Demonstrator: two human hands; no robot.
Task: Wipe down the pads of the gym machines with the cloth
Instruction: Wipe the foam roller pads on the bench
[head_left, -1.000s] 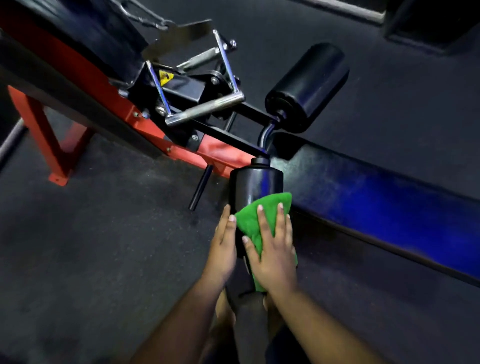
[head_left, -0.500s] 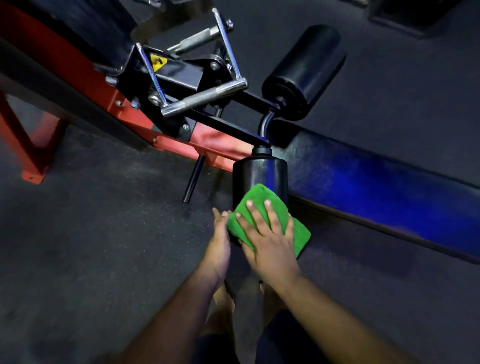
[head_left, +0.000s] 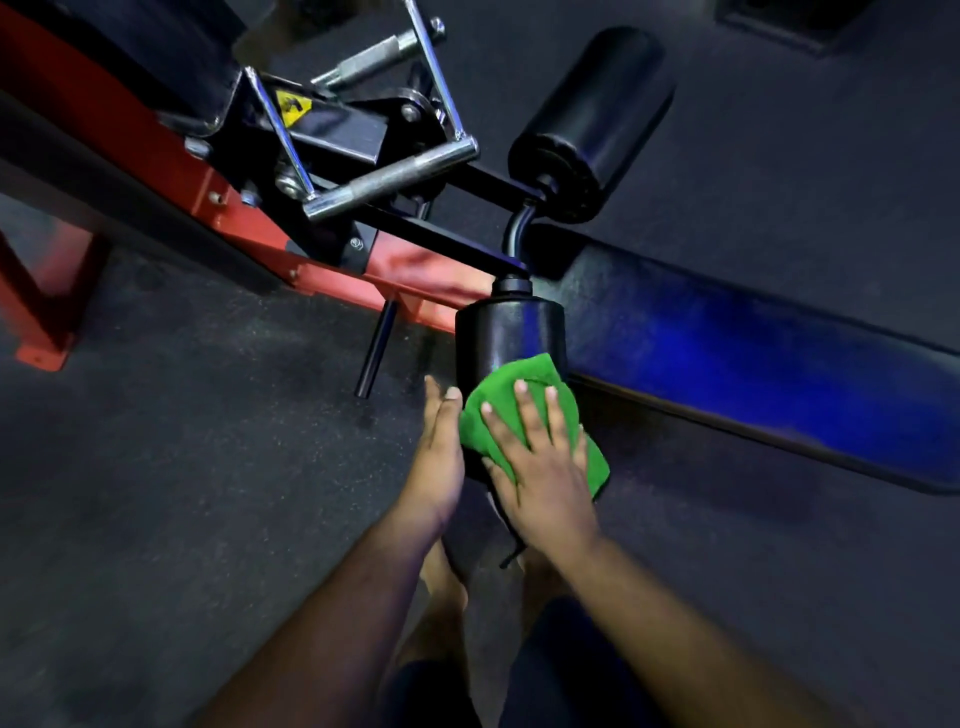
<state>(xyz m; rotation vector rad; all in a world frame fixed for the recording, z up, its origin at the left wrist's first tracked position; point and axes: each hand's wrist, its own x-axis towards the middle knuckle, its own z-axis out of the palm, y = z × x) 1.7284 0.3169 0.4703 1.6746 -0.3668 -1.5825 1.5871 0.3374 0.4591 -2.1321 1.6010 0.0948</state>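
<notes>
A black roller pad (head_left: 506, 338) stands near the middle of the view, at the end of a curved black bar. A green cloth (head_left: 519, 395) lies over its near end. My right hand (head_left: 540, 457) presses the cloth flat against the pad with spread, straight fingers. My left hand (head_left: 441, 452) rests with straight fingers against the pad's left side, beside the cloth. A second black roller pad (head_left: 597, 119) sits farther back, upper right. The near end of the front pad is hidden under the cloth and my hands.
A long black bench pad (head_left: 753, 353) runs to the right under blue light. A red machine frame (head_left: 228, 208) with chrome handles (head_left: 389, 179) crosses the upper left. A black peg (head_left: 375, 353) sticks out left of the pad. Dark rubber floor (head_left: 182, 493) lies all around; my feet are below.
My right hand has slid the cloth back along the pad toward me and then slightly up again. My left hand stayed beside the pad.
</notes>
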